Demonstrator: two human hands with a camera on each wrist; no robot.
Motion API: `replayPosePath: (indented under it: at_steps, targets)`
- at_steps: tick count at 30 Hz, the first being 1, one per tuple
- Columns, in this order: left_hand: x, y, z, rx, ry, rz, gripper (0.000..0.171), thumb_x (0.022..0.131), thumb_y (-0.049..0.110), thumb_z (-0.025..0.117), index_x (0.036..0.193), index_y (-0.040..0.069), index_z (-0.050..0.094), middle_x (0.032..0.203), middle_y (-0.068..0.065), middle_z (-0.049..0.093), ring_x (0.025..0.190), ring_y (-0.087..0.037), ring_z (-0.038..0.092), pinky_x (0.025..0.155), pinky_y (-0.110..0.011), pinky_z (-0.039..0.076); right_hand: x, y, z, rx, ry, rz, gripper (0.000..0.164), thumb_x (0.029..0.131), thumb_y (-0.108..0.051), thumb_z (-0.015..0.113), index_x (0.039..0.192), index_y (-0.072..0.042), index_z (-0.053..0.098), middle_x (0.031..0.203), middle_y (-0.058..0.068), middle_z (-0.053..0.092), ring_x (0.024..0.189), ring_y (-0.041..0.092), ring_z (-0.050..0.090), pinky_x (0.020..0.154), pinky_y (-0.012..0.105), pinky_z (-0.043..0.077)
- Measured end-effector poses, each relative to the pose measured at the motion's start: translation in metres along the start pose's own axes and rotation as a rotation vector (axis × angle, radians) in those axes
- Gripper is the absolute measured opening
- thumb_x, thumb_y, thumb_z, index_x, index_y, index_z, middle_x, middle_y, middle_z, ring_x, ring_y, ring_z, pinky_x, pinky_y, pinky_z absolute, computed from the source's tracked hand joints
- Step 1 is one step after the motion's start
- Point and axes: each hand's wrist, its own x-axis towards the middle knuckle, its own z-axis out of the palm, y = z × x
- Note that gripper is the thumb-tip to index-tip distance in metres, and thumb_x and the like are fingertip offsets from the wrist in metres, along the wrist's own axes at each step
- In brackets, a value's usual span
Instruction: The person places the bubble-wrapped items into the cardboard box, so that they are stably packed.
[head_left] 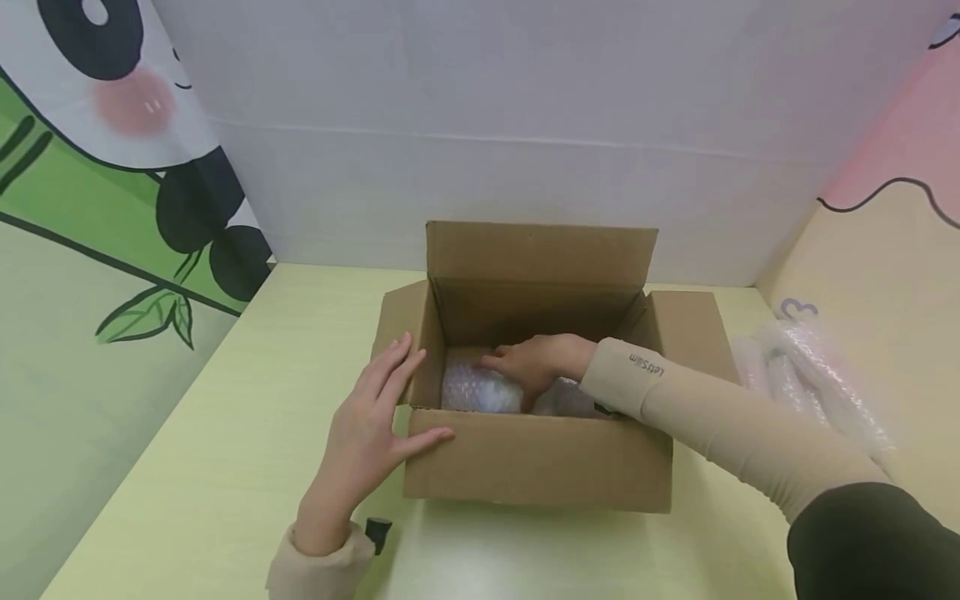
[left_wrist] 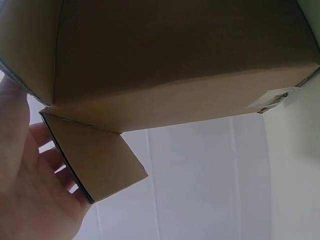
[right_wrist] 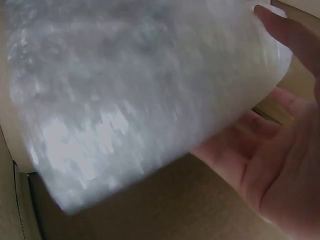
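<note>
An opened cardboard box [head_left: 538, 462] stands in front of me on the table. My right hand [head_left: 542, 363] reaches down inside it and grips a bubble-wrapped bundle [right_wrist: 125, 100], thumb on one face and fingers beneath in the right wrist view. What lies inside the wrap is blurred. My left hand [head_left: 375, 421] rests at the box's front left corner, fingers extended along the left flap [left_wrist: 97, 157] and thumb spread over the front flap. In the left wrist view its fingers show behind that flap.
Several bubble-wrapped bundles [head_left: 817, 383] lie on the table at the right, beside the box's folded-out right flap [head_left: 693, 329]. The back flap [head_left: 540, 254] stands up near the pale back wall [head_left: 495, 192]. Painted panels flank the table [head_left: 225, 467].
</note>
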Motion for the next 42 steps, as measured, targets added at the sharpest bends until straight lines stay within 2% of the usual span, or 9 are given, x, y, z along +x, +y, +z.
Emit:
replayPosePath:
  at_steps: [4,8,12,18,23,28,34,38,42]
  targets:
    - [0.001,0.001,-0.001,0.003,-0.010,0.002,0.088,0.081,0.069,0.058,0.139,0.003,0.050,0.148,-0.016,0.046,0.134,-0.033,0.046,0.101,-0.045,0.047,-0.001,0.000,0.001,0.039,0.005,-0.035,0.094,0.081,-0.029,0.079,0.154,-0.031,0.019,0.159,0.012,0.029,0.125,0.027,0.055,0.100,0.042,0.049]
    - [0.002,0.002,-0.002,0.010,-0.020,0.002,0.087,0.081,0.068,0.058,0.139,0.004,0.050,0.148,-0.016,0.046,0.134,-0.033,0.046,0.100,-0.046,0.048,-0.002,0.000,0.002,0.053,0.006,-0.071,0.092,0.081,-0.029,0.080,0.153,-0.030,0.022,0.158,0.012,0.030,0.134,0.025,0.047,0.103,0.041,0.047]
    - [0.003,0.004,-0.004,0.022,-0.027,-0.002,0.086,0.083,0.071,0.052,0.139,0.006,0.051,0.147,-0.017,0.047,0.133,-0.033,0.047,0.097,-0.048,0.050,-0.002,0.001,0.002,0.071,-0.001,-0.090,0.094,0.080,-0.027,0.080,0.153,-0.028,0.021,0.157,0.011,0.034,0.141,0.025,0.039,0.109,0.041,0.042]
    - [0.004,0.007,-0.005,0.053,-0.031,-0.030,0.089,0.082,0.077,0.044,0.136,0.007,0.054,0.145,-0.016,0.049,0.131,-0.033,0.049,0.089,-0.048,0.055,-0.001,0.002,0.002,0.082,-0.009,-0.102,0.095,0.080,-0.024,0.080,0.154,-0.028,0.021,0.156,0.009,0.035,0.139,0.024,0.041,0.109,0.040,0.042]
    - [0.005,0.009,-0.003,0.074,-0.017,-0.038,0.087,0.074,0.077,0.057,0.127,0.008,0.060,0.143,-0.016,0.051,0.129,-0.033,0.050,0.079,-0.045,0.058,-0.004,0.002,-0.002,0.063,0.011,-0.069,0.089,0.084,-0.026,0.077,0.154,-0.027,0.022,0.156,0.009,0.035,0.138,0.024,0.042,0.107,0.043,0.043]
    - [0.007,0.007,-0.001,0.088,-0.013,-0.030,0.084,0.067,0.069,0.073,0.121,0.007,0.062,0.143,-0.014,0.053,0.129,-0.031,0.052,0.077,-0.042,0.059,-0.011,0.006,-0.012,0.121,-0.001,-0.075,0.084,0.086,-0.023,0.073,0.154,-0.021,0.024,0.150,0.009,0.042,0.132,0.022,0.047,0.103,0.041,0.046]
    - [0.009,0.004,0.002,0.079,-0.002,-0.023,0.080,0.066,0.066,0.076,0.118,0.006,0.063,0.142,-0.013,0.054,0.128,-0.030,0.052,0.077,-0.041,0.059,-0.026,0.014,-0.030,0.221,-0.031,-0.101,0.078,0.088,-0.024,0.069,0.153,-0.019,0.025,0.147,0.010,0.046,0.134,0.024,0.046,0.107,0.041,0.043]
    - [0.010,0.001,0.004,0.075,-0.003,-0.022,0.080,0.067,0.066,0.075,0.118,0.006,0.063,0.141,-0.013,0.054,0.128,-0.030,0.053,0.080,-0.042,0.058,-0.040,0.020,-0.045,0.290,0.007,-0.109,0.077,0.088,-0.024,0.068,0.152,-0.022,0.026,0.146,0.013,0.046,0.131,0.028,0.049,0.107,0.042,0.042]
    - [0.012,0.000,0.006,0.088,-0.008,-0.017,0.081,0.063,0.064,0.079,0.118,0.006,0.063,0.140,-0.013,0.055,0.127,-0.030,0.053,0.078,-0.040,0.059,-0.057,0.029,-0.056,0.338,0.069,-0.099,0.077,0.088,-0.027,0.071,0.151,-0.025,0.027,0.145,0.013,0.047,0.128,0.029,0.052,0.106,0.044,0.043]
